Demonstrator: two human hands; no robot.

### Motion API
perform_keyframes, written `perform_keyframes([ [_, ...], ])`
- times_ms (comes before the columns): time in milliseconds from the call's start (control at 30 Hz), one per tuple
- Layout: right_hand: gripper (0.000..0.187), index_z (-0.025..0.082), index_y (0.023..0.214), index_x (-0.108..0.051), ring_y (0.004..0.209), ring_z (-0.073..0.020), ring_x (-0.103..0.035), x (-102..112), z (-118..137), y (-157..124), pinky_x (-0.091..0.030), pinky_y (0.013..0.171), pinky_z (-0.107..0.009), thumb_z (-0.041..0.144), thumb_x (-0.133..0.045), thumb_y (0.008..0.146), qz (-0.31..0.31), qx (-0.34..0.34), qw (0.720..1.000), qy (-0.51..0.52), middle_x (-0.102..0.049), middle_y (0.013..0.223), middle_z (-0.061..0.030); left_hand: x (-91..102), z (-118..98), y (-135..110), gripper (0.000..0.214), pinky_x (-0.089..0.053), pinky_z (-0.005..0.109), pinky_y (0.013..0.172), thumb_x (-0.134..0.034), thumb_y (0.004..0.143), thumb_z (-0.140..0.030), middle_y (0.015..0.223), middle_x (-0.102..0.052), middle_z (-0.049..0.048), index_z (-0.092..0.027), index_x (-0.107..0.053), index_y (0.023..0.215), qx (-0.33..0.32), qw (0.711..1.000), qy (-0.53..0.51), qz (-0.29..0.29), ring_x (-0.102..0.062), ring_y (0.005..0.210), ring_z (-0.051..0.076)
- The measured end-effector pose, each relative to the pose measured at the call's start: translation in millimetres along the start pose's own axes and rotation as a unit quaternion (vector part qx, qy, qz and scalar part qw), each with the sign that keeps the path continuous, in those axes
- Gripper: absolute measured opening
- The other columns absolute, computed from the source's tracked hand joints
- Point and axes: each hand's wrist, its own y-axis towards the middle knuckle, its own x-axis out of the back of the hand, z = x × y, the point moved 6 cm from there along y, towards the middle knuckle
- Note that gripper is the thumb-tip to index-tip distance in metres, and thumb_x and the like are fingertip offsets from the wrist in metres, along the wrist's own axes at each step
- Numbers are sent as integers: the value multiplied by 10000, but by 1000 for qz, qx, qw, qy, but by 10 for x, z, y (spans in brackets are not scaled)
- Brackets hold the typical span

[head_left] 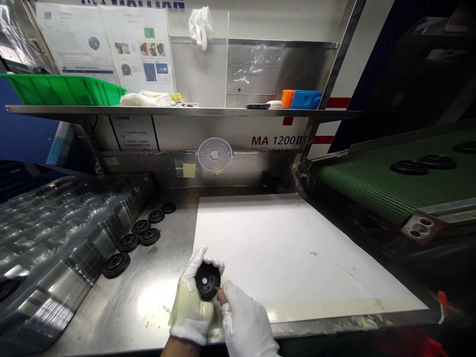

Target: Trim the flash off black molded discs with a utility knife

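Observation:
My left hand (191,297), in a white glove with a yellowish palm, grips a round black pulley-like part (207,281) over the metal bench's front. The part is tilted with its face toward me, showing a centre hole and smaller holes around it. At its lower right edge is my right hand (243,317), in a white glove with a bare thumb tip showing. Its fingers are closed; what they pinch, if anything, is too small to make out. Several similar black parts (149,236) lie in a loose row on the bench to the left.
Stacked clear plastic trays (70,238) stand at the left. A white sheet (290,248) covers the middle of the bench (163,267). On the right, a green conveyor belt (368,186) carries more black parts. A shelf (223,112) with a green bin (67,90) spans the back, above a small fan (214,154).

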Motion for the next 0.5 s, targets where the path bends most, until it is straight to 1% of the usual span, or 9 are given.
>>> perform_keyframes([
  [67, 259, 247, 793, -535, 591, -182, -617, -42, 37, -15, -264, 501, -299, 269, -304, 909, 4, 6, 1000, -15, -639, 675, 14, -5, -51, 5, 94, -534, 304, 712, -651, 698, -99, 634, -551, -11, -141, -605, 768, -33, 999, -12, 5, -567, 621, 112],
  [100, 262, 244, 792, -537, 592, -187, -617, -50, 48, -15, -263, 501, -302, 274, -305, 910, 5, 8, 1000, -20, -640, 678, 11, -4, -81, 1, 136, -532, 323, 735, -639, 710, -110, 675, -576, 2, -142, -618, 840, -47, 999, -6, 13, -583, 658, 124],
  [133, 265, 243, 786, -537, 589, -189, -616, -47, 50, -10, -263, 500, -302, 275, -305, 910, 7, 9, 1000, -23, -639, 674, 9, 0, -100, -5, 202, -528, 351, 752, -622, 723, -127, 737, -604, 29, -139, -619, 924, -49, 999, 9, 23, -599, 708, 148],
  [167, 263, 243, 783, -537, 583, -188, -613, -36, 43, -1, -267, 499, -298, 268, -307, 907, 9, 9, 1000, -20, -638, 669, 9, 11, -103, -13, 271, -525, 382, 757, -602, 731, -141, 808, -626, 65, -130, -609, 1002, -36, 998, 30, 31, -610, 758, 179],
  [233, 253, 245, 819, -546, 623, -185, -622, 10, 11, 21, -300, 521, -281, 251, -306, 898, 7, 7, 1000, 5, -652, 713, 7, 32, -69, -36, 358, -518, 419, 743, -561, 733, -150, 886, -633, 124, -101, -579, 1087, 24, 996, 64, 55, -614, 804, 226],
  [267, 252, 247, 844, -550, 653, -184, -627, 37, -12, 29, -320, 541, -271, 246, -303, 895, 5, 4, 1000, 23, -659, 743, 6, 42, -50, -48, 364, -518, 414, 726, -549, 726, -143, 862, -632, 127, -91, -576, 1085, 51, 994, 67, 67, -612, 777, 223],
  [300, 256, 249, 862, -551, 673, -184, -628, 57, -38, 34, -335, 557, -265, 248, -297, 895, 2, -3, 999, 38, -661, 762, 5, 48, -45, -56, 354, -518, 396, 706, -544, 720, -133, 809, -626, 110, -88, -580, 1069, 63, 993, 64, 77, -607, 734, 207],
  [400, 272, 248, 831, -548, 646, -181, -616, 58, -83, 15, -335, 548, -261, 270, -285, 902, 2, -21, 999, 46, -650, 715, 5, 60, -78, -38, 265, -514, 325, 640, -580, 718, -123, 663, -581, 39, -110, -602, 981, 26, 995, 59, 71, -572, 620, 151],
  [500, 257, 252, 821, -556, 613, -176, -618, -16, -36, -33, -312, 520, -266, 257, -308, 890, 5, -16, 1000, 27, -649, 688, 10, 49, -60, 0, 161, -520, 292, 620, -637, 713, -142, 637, -562, 14, -123, -615, 871, 8, 998, 49, 41, -565, 598, 130],
])
